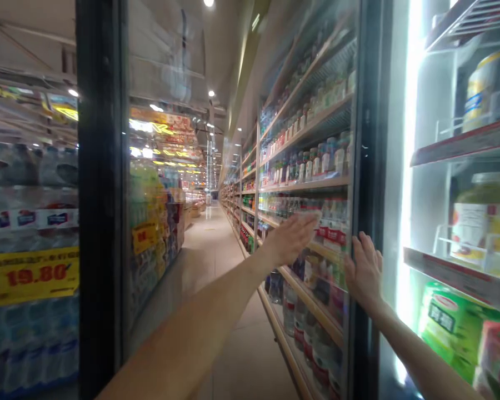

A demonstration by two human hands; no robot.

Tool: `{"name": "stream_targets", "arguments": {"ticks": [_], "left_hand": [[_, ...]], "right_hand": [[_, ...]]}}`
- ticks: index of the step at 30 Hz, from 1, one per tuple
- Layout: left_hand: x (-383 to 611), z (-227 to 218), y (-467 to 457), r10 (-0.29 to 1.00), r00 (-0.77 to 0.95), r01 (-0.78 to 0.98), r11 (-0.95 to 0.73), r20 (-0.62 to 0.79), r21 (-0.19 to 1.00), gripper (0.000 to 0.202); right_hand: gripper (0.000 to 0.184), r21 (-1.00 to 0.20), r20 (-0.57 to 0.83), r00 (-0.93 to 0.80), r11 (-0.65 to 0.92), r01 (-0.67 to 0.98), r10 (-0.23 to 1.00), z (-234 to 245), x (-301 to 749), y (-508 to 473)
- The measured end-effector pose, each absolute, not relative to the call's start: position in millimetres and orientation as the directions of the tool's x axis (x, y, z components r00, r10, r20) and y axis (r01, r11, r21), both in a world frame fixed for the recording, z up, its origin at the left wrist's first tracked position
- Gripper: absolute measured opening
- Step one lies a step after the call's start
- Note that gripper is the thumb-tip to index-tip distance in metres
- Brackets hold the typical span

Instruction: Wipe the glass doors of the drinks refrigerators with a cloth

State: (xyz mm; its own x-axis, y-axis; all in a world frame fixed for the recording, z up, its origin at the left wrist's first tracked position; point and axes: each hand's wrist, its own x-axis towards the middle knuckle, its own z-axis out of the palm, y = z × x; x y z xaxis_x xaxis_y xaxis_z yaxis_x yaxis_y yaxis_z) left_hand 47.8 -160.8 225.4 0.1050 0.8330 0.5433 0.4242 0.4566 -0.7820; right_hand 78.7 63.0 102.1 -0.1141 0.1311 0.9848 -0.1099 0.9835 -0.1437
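A glass fridge door [241, 183] with a dark frame stands open in front of me, and the shop aisle shows through it. My left hand [291, 238] lies flat on the glass with its fingers stretched out. My right hand [363, 272] rests open against the door's dark right edge [364, 166], fingers up. Neither hand holds anything.
On the right the lit fridge interior has shelves [462, 147] with jars [485, 219] and green packets [454, 328]. Shelves of bottles [308, 166] line the aisle's right side. Stacked water packs with a yellow price sign [31, 275] stand on the left. A tiled floor [216, 244] runs ahead.
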Motion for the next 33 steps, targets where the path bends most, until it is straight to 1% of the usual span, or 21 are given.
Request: {"name": "stream_targets", "arguments": {"ticks": [1, 2, 4, 6, 7, 8, 10, 12, 14, 15, 16, 17, 20, 21, 22, 24, 26, 27, 28, 31, 33], "left_hand": [[48, 220, -153, 0.877, 0.120, 0.429, 0.377, 0.466, -0.821, 0.037], [48, 219, -145, 0.892, 0.121, 0.432, 0.347, 0.435, -0.833, 0.037], [47, 229, -127, 0.857, 0.086, 0.441, 0.425, 0.509, -0.791, 0.039], [47, 239, -111, 0.766, 0.035, 0.449, 0.562, 0.642, -0.695, 0.041], [47, 237, -105, 0.736, 0.019, 0.454, 0.597, 0.677, -0.662, 0.042], [48, 227, -101, 0.744, 0.017, 0.462, 0.587, 0.668, -0.665, 0.042], [51, 188, -99, 0.842, 0.049, 0.482, 0.452, 0.538, -0.751, 0.043], [53, 137, -105, 0.942, 0.117, 0.486, 0.222, 0.315, -0.845, 0.041], [53, 102, -113, 0.973, 0.185, 0.477, 0.035, 0.140, -0.878, 0.036], [52, 97, -116, 0.976, 0.195, 0.476, -0.004, 0.101, -0.879, 0.036], [52, 100, -117, 0.977, 0.189, 0.477, -0.004, 0.098, -0.879, 0.036], [52, 110, -118, 0.977, 0.165, 0.482, 0.042, 0.138, -0.875, 0.038], [50, 142, -121, 0.921, 0.063, 0.478, 0.310, 0.384, -0.822, 0.046], [50, 143, -127, 0.912, 0.061, 0.476, 0.331, 0.406, -0.815, 0.047], [51, 138, -134, 0.917, 0.072, 0.477, 0.313, 0.391, -0.821, 0.047], [53, 111, -156, 0.956, 0.120, 0.484, 0.180, 0.269, -0.856, 0.045], [56, 85, -180, 0.971, 0.180, 0.483, 0.051, 0.156, -0.874, 0.040], [57, 78, -190, 0.974, 0.178, 0.486, 0.036, 0.139, -0.873, 0.040], [59, 78, -199, 0.975, 0.158, 0.490, 0.063, 0.159, -0.870, 0.040], [64, 92, -222, 0.942, 0.046, 0.482, 0.270, 0.332, -0.833, 0.044], [70, 90, -242, 0.947, 0.019, 0.489, 0.270, 0.319, -0.830, 0.043]], "right_hand": [[0.052, -0.134, 0.987, -0.100, 0.985, -0.105, 0.123, 100, 80, 66], [0.051, -0.125, 0.989, -0.087, 0.987, -0.097, 0.116, 98, 80, 70], [0.051, -0.105, 0.992, -0.079, 0.992, -0.075, 0.099, 95, 82, 76], [0.051, -0.085, 0.993, -0.090, 0.995, -0.056, 0.080, 94, 83, 81], [0.052, -0.079, 0.993, -0.096, 0.996, -0.049, 0.074, 93, 84, 83], [0.052, -0.074, 0.993, -0.098, 0.996, -0.046, 0.070, 93, 85, 85], [0.054, -0.071, 0.994, -0.092, 0.997, -0.043, 0.067, 92, 86, 87], [0.055, -0.069, 0.993, -0.096, 0.997, -0.040, 0.065, 91, 87, 87], [0.055, -0.057, 0.993, -0.103, 0.997, -0.043, 0.053, 89, 87, 87], [0.054, -0.056, 0.993, -0.107, 0.997, -0.047, 0.051, 89, 87, 87], [0.053, -0.060, 0.992, -0.110, 0.997, -0.052, 0.054, 88, 86, 86], [0.053, -0.066, 0.992, -0.109, 0.996, -0.057, 0.059, 87, 87, 86], [0.052, -0.086, 0.990, -0.118, 0.994, -0.073, 0.077, 85, 88, 83], [0.052, -0.092, 0.989, -0.124, 0.993, -0.078, 0.082, 83, 89, 80], [0.052, -0.093, 0.988, -0.132, 0.992, -0.084, 0.081, 82, 90, 76], [0.053, -0.079, 0.984, -0.165, 0.992, -0.095, 0.062, 75, 91, 66], [0.054, -0.028, 0.978, -0.208, 0.993, -0.115, 0.003, 66, 92, 51], [0.055, 0.003, 0.975, -0.221, 0.992, -0.129, -0.032, 60, 92, 43], [0.056, 0.028, 0.972, -0.229, 0.990, -0.140, -0.060, 54, 92, 35], [0.059, 0.042, 0.968, -0.236, 0.983, -0.178, -0.084, 37, 92, 11], [0.061, 0.030, 0.966, -0.246, 0.978, -0.208, -0.082, 30, 93, -4]]}}
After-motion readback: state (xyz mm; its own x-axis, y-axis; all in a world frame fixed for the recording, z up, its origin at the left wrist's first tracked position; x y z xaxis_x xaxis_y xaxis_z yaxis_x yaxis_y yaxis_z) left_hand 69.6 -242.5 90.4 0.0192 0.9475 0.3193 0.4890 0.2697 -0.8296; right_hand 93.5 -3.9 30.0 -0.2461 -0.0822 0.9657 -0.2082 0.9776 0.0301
